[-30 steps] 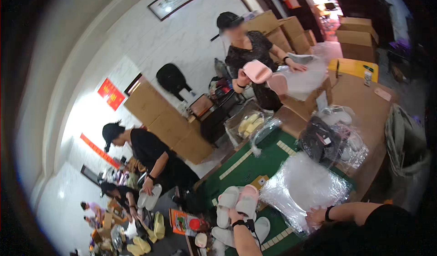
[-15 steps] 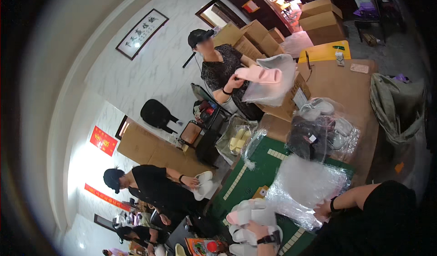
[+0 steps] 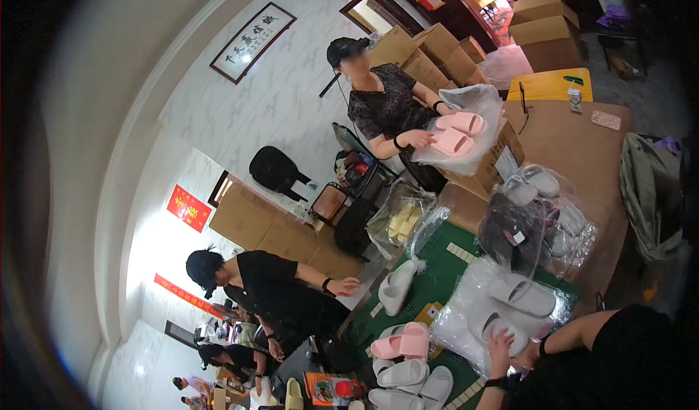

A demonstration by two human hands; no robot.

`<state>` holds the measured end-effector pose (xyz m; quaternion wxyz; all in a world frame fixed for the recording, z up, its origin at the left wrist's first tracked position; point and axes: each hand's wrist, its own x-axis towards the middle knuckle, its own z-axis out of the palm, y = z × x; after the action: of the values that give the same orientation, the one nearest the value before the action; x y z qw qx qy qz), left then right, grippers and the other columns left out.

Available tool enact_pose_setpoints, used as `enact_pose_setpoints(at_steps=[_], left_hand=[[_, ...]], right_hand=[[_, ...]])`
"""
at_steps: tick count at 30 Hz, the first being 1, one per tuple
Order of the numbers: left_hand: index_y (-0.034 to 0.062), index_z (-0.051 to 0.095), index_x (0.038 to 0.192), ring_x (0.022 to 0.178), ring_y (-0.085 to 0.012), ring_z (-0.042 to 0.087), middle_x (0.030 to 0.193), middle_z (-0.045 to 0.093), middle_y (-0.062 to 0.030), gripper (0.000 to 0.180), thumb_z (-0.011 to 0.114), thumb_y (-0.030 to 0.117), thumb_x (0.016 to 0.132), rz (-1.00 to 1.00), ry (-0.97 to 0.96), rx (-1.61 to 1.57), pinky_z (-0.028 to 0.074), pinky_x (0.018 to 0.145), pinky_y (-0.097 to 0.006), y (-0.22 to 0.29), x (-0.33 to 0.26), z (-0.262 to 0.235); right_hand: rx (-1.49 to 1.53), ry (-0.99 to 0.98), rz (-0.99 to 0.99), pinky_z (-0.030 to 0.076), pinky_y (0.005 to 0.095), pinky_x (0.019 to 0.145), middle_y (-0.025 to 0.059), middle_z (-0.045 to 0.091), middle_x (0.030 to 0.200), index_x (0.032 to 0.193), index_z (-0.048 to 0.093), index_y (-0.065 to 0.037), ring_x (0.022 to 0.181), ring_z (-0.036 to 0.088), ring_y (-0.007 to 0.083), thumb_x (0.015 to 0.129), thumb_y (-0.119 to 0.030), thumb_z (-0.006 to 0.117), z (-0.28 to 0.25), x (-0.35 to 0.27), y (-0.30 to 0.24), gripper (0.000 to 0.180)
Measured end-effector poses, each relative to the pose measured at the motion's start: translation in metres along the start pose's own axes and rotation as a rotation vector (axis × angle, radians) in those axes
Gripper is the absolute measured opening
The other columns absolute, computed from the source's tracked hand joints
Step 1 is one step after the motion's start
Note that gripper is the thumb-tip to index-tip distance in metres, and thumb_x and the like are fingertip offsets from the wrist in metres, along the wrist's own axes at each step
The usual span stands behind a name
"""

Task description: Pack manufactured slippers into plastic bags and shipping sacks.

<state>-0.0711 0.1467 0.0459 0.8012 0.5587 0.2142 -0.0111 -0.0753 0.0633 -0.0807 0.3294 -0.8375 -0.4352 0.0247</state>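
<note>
A pair of white slide slippers lies on a stack of clear plastic bags (image 3: 459,315) at the lower right. My left hand (image 3: 499,350), with a black watch band at the wrist, has its fingers closed over the nearer white slipper (image 3: 515,338). The other white slipper (image 3: 520,295) lies just beyond it, apart from my hand. My right hand (image 3: 529,355) comes in from the right beside the held slipper's end; its fingers are mostly hidden. Left of the bags sit a pink slipper pair (image 3: 412,341) and several white and grey slippers (image 3: 403,373).
A single white slipper (image 3: 397,288) lies at the green table's (image 3: 453,273) far side. Bagged grey slippers (image 3: 571,218) stand on the brown surface beyond. Across, one co-worker (image 3: 378,111) holds pink slippers over a plastic bag; another co-worker (image 3: 269,290) stands at the left.
My left hand has moved right from the slipper pile to the bags, where two white slippers now lie. The left co-worker let go of white slippers; one now lies on the table.
</note>
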Motion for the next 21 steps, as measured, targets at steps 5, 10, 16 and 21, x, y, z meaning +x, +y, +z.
enact_pose_setpoints(at_steps=[5,10,16,21], left_hand=[[0.0011,0.058,0.093,0.073,-0.0314,0.056,0.081,0.060,-0.0139,0.024,0.047,0.020,0.084,0.357,-0.261,1.018,0.044,0.067,-0.037,-0.091,-0.022,-0.088],[0.0008,0.059,0.088,0.075,-0.0320,0.057,0.074,0.060,-0.0154,0.022,0.049,0.020,0.082,0.875,-0.202,1.178,0.044,0.069,-0.039,-0.113,-0.048,-0.073],[-0.0040,0.051,0.103,0.074,-0.0238,0.057,0.088,0.058,-0.0169,0.032,0.051,0.020,0.081,0.216,-0.049,1.021,0.046,0.058,-0.033,-0.162,-0.033,-0.098],[0.0020,0.043,0.116,0.098,-0.0421,0.047,0.117,0.040,-0.0259,0.041,0.051,0.019,0.079,0.226,-0.232,1.450,0.041,0.085,-0.045,-0.092,-0.057,-0.050]], right_hand=[[0.657,-1.143,-0.118,0.042,0.0385,0.077,0.0154,0.058,0.096,0.095,0.059,-0.009,0.095,0.052,0.0306,0.069,-0.023,0.056,0.061,-0.037,0.096,0.030],[-0.019,-0.153,0.328,0.042,0.0436,0.076,0.0211,0.055,0.100,0.091,0.063,-0.016,0.094,0.051,0.0365,0.071,-0.038,0.055,-0.122,0.041,0.009,0.032],[-0.015,-0.303,0.273,0.023,0.0557,0.093,0.0289,0.035,0.122,0.100,0.063,-0.021,0.113,0.030,0.0471,0.067,-0.041,0.056,-0.084,0.093,0.002,0.040],[0.001,-0.163,0.566,0.020,0.0546,0.096,0.0328,0.022,0.132,0.099,0.062,-0.013,0.120,0.021,0.0492,0.065,-0.036,0.055,-0.079,0.101,-0.009,0.042]])
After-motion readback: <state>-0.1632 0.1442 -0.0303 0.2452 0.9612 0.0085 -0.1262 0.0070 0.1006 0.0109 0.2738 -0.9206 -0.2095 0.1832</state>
